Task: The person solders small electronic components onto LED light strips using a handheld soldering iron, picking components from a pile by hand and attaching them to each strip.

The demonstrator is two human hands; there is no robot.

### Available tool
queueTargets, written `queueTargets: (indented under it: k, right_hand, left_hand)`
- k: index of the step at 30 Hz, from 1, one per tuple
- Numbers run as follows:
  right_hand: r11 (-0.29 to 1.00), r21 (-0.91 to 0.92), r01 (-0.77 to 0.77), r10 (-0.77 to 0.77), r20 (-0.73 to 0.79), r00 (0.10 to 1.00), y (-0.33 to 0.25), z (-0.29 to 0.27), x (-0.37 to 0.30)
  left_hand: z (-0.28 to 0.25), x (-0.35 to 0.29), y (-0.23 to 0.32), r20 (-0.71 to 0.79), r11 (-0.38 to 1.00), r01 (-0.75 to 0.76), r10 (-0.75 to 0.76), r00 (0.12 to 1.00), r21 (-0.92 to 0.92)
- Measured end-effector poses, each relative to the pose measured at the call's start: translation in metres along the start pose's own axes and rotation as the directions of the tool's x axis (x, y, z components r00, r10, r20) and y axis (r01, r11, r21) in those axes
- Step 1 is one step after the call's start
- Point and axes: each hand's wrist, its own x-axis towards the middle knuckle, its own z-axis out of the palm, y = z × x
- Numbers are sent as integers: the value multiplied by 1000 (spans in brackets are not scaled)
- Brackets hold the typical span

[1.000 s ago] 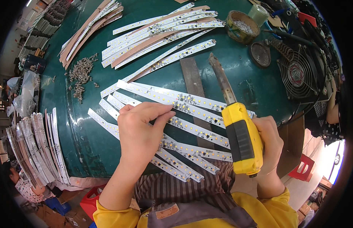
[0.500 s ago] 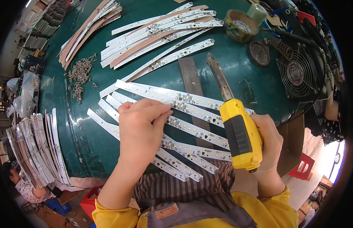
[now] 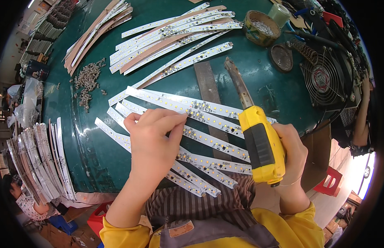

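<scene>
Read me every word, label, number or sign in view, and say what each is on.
None reads clearly.
LED strips: tiny dark marks, too small to read.
Fan: red mark at its hub, too blurred to read.
Yellow gun: no lettering I can make out.
Apron patch: none I can make out.

Bright rm, blown-out daylight lower R, glare on green table, fisheye bend w/ blk edges

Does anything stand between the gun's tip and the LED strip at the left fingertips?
Nothing upright is visible between the gun and that strip. Across the gap, as this view shows it, lie only the grey bar and the upper strip, both low and flat.
</scene>
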Motion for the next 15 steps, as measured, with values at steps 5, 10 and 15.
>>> queueTargets:
  k: [5, 10, 15]
  right_hand:
    - [999, 36, -5, 6, -11, 1000, 1, 1, -1]
    - [999, 34, -5, 6, -22, 1000, 1, 2, -2]
    - [1000, 31, 0, 1, -16, 1000, 1, 2, -1]
  left_hand:
    - [3, -5, 0, -26, 944, 273, -283, 959, -188]
    - [1, -4, -1, 25, 941, 269, -270, 963, -206]
    - [-1, 1, 2, -11, 976, 192, -194, 981, -102]
